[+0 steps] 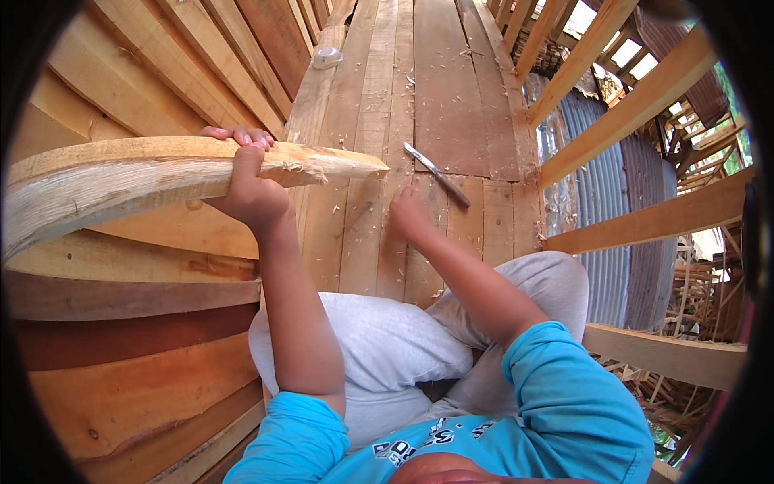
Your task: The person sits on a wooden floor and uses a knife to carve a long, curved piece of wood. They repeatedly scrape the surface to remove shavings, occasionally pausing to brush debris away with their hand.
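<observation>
Within the left fingers (241, 135) lies a wooden beam (153, 168).

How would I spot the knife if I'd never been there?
Look at the plank floor. Just beyond the right hand, slightly to its right, lies the knife. It has a shiny blade and a dark handle, unlike the pale shavings scattered about.

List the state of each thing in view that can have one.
Left hand: gripping the wooden beam.
Wooden beam: raised, right end rough-cut.
Right hand: not on the knife; finger closure unclear.
Knife: blade bare, lying on the plank floor.
Plank floor: littered with shavings.
Shavings: loose, scattered.
Clear plastic item: set down; open or closed unclear.
</observation>
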`<action>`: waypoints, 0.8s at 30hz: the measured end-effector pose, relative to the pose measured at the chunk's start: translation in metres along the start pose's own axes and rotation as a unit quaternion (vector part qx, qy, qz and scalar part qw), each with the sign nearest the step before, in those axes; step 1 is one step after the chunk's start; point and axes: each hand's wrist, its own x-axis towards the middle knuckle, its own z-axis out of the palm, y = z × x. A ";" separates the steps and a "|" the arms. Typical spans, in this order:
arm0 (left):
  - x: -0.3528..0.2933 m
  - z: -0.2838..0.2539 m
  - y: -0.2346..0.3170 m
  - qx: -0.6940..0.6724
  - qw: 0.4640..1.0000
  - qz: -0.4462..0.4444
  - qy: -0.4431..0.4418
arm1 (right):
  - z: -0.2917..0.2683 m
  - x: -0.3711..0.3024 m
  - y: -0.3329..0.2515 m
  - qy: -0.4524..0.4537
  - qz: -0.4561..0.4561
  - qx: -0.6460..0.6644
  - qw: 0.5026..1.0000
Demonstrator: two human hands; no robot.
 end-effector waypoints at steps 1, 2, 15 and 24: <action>0.001 -0.002 0.000 -0.001 1.000 -0.003 -0.002 | -0.003 -0.001 -0.005 -0.047 -0.006 0.012 0.999; 0.002 -0.005 0.000 -0.001 1.000 -0.007 -0.003 | -0.006 -0.002 -0.009 -0.094 -0.011 0.024 0.995; 0.003 -0.004 0.003 -0.031 0.999 -0.007 -0.013 | -0.002 0.007 0.016 0.062 0.000 0.125 0.990; 0.003 -0.007 0.002 -0.018 0.999 -0.004 -0.034 | 0.005 -0.017 -0.023 -0.008 -0.028 0.103 0.994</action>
